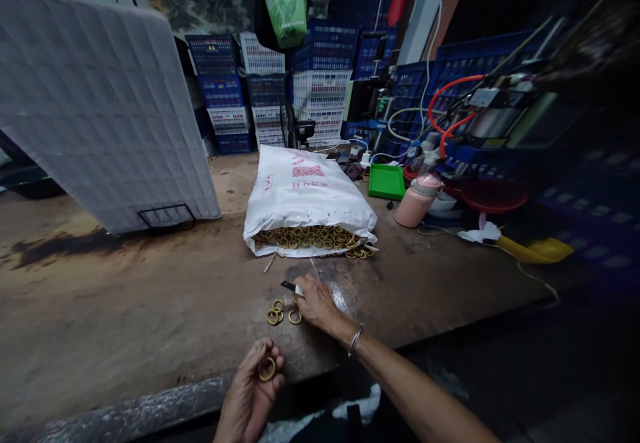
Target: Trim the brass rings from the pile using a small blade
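One brass-coloured ring (273, 368) rests in the left hand (257, 376), nearest the viewer, its fingers curled and the thumb brought close, so that the hold appears light. Such a ring is probably metal: stiff, light singly, hard to break and rather slippery, best taken by its rim between thumb and forefinger. Beyond it, on the counter (175, 323), lie at least four loose pieces: three in an overlapping cluster (276, 312) and a separate ring (295, 323) just beside; whether another lies beneath the fingers of the right hand (317, 303) cannot be told. Those fingers are bent closely around one small cutter (289, 286), its dark tip pointing left. Farther back lies one white sack (310, 196), its near end gaping and packed with rings (305, 237) too many to count; a few sit outside its right corner. The cloth looks soft, the load likely heavy; the sides offer the surer grip, with the mouth kept raised. Behind, to the right: one pink bottle (416, 204) and one green tray (386, 182).
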A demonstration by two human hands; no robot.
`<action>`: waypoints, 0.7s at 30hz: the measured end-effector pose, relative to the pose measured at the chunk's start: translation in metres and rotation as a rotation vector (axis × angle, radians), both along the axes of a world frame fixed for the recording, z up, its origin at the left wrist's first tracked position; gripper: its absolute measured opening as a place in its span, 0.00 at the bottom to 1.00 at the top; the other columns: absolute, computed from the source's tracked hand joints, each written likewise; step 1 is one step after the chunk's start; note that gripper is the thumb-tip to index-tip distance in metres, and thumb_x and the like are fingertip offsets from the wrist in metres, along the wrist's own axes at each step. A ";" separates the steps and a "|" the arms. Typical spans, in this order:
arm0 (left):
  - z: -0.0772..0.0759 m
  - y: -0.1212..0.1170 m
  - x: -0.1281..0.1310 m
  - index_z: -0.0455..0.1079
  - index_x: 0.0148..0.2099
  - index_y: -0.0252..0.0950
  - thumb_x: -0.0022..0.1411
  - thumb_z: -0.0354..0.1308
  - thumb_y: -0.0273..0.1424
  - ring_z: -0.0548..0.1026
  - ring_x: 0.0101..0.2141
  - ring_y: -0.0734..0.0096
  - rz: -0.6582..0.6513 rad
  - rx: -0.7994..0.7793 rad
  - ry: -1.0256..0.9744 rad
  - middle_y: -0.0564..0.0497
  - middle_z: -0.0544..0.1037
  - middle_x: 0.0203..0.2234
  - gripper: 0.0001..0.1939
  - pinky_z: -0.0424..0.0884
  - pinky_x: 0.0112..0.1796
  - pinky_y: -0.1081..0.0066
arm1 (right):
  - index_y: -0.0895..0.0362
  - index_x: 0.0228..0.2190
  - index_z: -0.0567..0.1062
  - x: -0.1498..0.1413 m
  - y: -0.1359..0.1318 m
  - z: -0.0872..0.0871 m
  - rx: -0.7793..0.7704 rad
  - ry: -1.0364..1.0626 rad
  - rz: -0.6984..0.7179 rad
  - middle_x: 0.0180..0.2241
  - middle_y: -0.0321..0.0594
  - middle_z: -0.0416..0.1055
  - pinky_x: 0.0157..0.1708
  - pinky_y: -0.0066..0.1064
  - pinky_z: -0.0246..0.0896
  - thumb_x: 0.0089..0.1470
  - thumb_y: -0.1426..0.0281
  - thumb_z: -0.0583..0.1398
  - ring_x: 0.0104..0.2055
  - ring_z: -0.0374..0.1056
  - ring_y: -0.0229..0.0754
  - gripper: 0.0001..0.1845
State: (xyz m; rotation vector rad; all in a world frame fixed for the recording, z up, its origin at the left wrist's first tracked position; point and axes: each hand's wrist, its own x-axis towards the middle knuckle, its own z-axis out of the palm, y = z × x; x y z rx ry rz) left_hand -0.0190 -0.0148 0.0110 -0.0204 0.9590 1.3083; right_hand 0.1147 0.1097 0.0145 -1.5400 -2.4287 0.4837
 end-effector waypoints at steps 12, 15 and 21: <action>-0.003 -0.006 -0.006 0.68 0.31 0.32 0.44 0.64 0.32 0.65 0.19 0.82 0.003 0.081 -0.043 0.57 0.66 0.18 0.12 0.58 0.18 0.81 | 0.54 0.37 0.69 -0.023 0.000 0.004 -0.028 -0.039 0.246 0.34 0.38 0.67 0.30 0.26 0.48 0.46 0.69 0.54 0.34 0.62 0.39 0.13; -0.002 -0.003 -0.004 0.66 0.32 0.33 0.45 0.63 0.34 0.64 0.18 0.83 -0.023 0.100 0.070 0.58 0.67 0.19 0.13 0.56 0.17 0.82 | 0.55 0.33 0.70 -0.020 -0.001 0.003 -0.019 0.069 0.223 0.32 0.37 0.67 0.31 0.25 0.47 0.45 0.73 0.54 0.34 0.61 0.37 0.11; 0.005 0.014 0.007 0.61 0.40 0.38 0.46 0.60 0.41 0.61 0.15 0.82 -0.013 0.155 0.394 0.60 0.65 0.17 0.21 0.52 0.14 0.82 | 0.58 0.27 0.70 -0.018 -0.015 0.004 -0.162 0.495 0.115 0.22 0.31 0.63 0.24 0.22 0.46 0.47 0.71 0.54 0.25 0.56 0.32 0.05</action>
